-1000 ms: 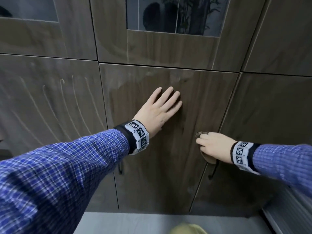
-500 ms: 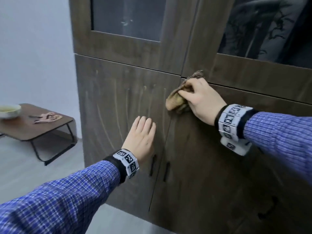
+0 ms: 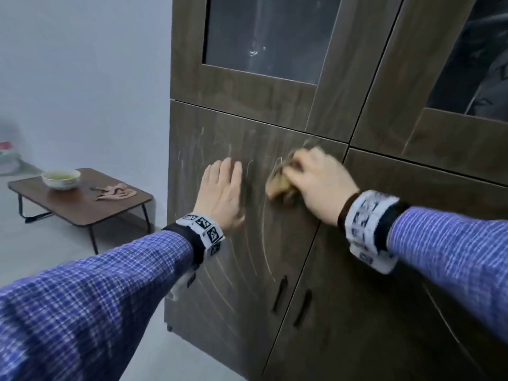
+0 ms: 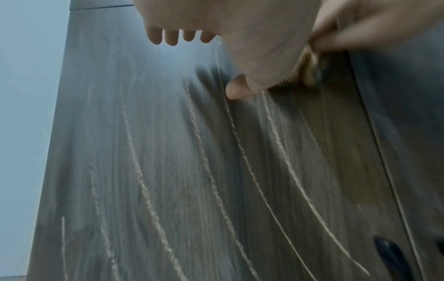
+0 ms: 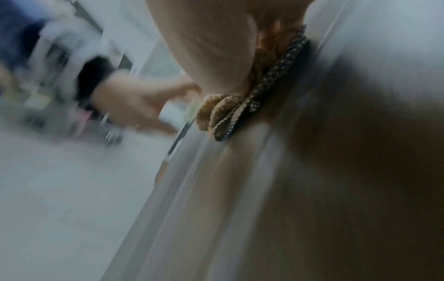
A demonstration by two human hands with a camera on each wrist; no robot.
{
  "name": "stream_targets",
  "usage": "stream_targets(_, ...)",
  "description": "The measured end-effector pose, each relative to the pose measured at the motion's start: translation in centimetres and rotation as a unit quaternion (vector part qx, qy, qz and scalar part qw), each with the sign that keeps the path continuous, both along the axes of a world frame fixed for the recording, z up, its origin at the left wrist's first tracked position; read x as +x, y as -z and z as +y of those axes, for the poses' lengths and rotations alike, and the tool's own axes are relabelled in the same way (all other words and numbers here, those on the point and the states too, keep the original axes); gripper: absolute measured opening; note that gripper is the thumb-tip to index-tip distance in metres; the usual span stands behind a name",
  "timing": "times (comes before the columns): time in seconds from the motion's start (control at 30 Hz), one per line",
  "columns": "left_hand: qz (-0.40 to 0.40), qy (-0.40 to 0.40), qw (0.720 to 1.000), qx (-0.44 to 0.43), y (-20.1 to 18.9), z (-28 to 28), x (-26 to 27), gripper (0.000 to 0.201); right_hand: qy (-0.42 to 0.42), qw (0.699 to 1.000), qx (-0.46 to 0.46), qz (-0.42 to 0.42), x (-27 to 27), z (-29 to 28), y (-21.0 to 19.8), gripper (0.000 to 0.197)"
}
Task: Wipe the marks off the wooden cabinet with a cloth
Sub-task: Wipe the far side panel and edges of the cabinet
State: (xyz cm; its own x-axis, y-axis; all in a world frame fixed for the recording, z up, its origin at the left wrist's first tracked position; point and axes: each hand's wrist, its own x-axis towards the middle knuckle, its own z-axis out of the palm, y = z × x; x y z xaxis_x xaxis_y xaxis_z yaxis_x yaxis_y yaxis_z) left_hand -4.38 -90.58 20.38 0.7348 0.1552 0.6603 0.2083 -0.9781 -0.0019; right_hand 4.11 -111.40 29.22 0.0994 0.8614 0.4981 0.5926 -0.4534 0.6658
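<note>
The dark wooden cabinet (image 3: 247,270) fills the right of the head view; its lower left door (image 4: 168,171) bears several long pale curved marks (image 4: 240,148). My left hand (image 3: 222,188) lies flat on that door with straight fingers, just left of the cloth. My right hand (image 3: 316,182) grips a bunched yellow-brown cloth (image 3: 280,185) and presses it against the upper part of the same door. The right wrist view shows the cloth (image 5: 230,110) folded, with a dark dotted edge, squeezed between palm and wood. Motion blur smears the right hand.
Glass-paned upper doors (image 3: 261,37) sit above. Two dark slot handles (image 3: 279,292) flank the seam between the lower doors. At left, a low brown table (image 3: 82,207) carries a white bowl (image 3: 61,178) and a pink rag (image 3: 115,191). Pale floor lies below.
The view swung left to the marked door. My right hand carried the cloth down from the door's top edge onto the marks; my left hand moved up beside it.
</note>
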Motion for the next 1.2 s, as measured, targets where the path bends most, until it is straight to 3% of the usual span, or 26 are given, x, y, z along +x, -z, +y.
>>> stream_targets(0.07,-0.001,-0.006,1.0,-0.022,-0.5,0.6,0.5,0.097,0.002,0.997,0.075,-0.006,0.0,1.7,-2.8,0.035)
stream_targets(0.13,0.023,-0.012,0.999,-0.033,-0.5,0.8,1.0,0.106,0.0,0.998,0.061,-0.012,-0.2,2.6,-0.6,0.035)
stream_targets(0.2,0.045,-0.017,0.998,-0.038,0.0,0.7,1.4,0.113,0.001,0.999,-0.042,0.007,-0.6,2.3,5.4,0.039)
stream_targets(0.27,0.051,-0.026,0.998,-0.038,0.4,0.7,1.7,0.116,0.038,0.981,-0.184,0.042,-0.9,0.9,12.1,0.035)
stream_targets(0.33,0.055,-0.035,0.997,-0.029,0.5,0.9,1.8,0.117,0.042,0.962,-0.265,0.046,-1.0,0.0,14.9,0.025)
stream_targets(0.4,0.053,-0.032,0.998,-0.02,0.5,1.3,1.9,0.114,0.009,0.971,-0.237,0.01,-0.4,1.2,11.9,0.023)
stream_targets(0.5,0.041,-0.025,0.999,-0.011,0.7,2.1,2.0,0.104,-0.01,0.998,-0.059,-0.036,0.0,4.6,2.3,0.031)
stream_targets(0.57,0.027,-0.012,1.0,-0.006,0.6,2.7,2.0,0.104,0.012,0.999,0.033,-0.038,-0.1,6.3,-0.9,0.034)
stream_targets(0.63,0.003,0.013,1.0,-0.003,0.7,3.5,2.2,0.099,0.026,0.999,0.028,-0.032,-0.4,6.7,1.5,0.037)
stream_targets(0.7,-0.029,0.045,0.999,0.007,1.0,4.1,2.2,0.089,0.025,0.996,-0.087,0.014,-0.8,5.9,8.0,0.04)
stream_targets(0.77,-0.042,0.062,0.997,0.01,1.0,4.3,2.2,0.088,0.055,0.969,-0.235,0.061,-1.1,4.0,14.9,0.039)
stream_targets(0.83,-0.024,0.058,0.998,0.005,0.6,4.0,1.9,0.091,0.079,0.941,-0.32,0.077,-1.0,2.5,18.1,0.037)
stream_targets(0.9,-0.021,0.053,0.998,0.012,0.6,4.0,1.9,0.095,0.048,0.958,-0.281,0.039,-0.7,3.5,15.8,0.032)
stream_targets(0.97,-0.031,0.056,0.998,0.024,0.9,4.1,2.1,0.097,0.013,0.991,-0.135,0.004,-0.4,6.1,10.5,0.036)
stream_targets(1.07,-0.039,0.062,0.997,0.021,1.1,3.9,2.6,0.104,0.056,0.998,0.007,0.033,-1.3,9.9,4.3,0.038)
stream_targets(1.13,-0.041,0.054,0.997,0.041,1.0,4.1,2.6,0.105,0.069,0.996,-0.049,0.029,-1.6,10.6,6.2,0.036)
stream_targets(1.2,-0.027,0.058,0.995,0.073,0.7,4.5,2.3,0.103,0.078,0.972,-0.209,0.067,-1.9,10.3,11.3,0.036)
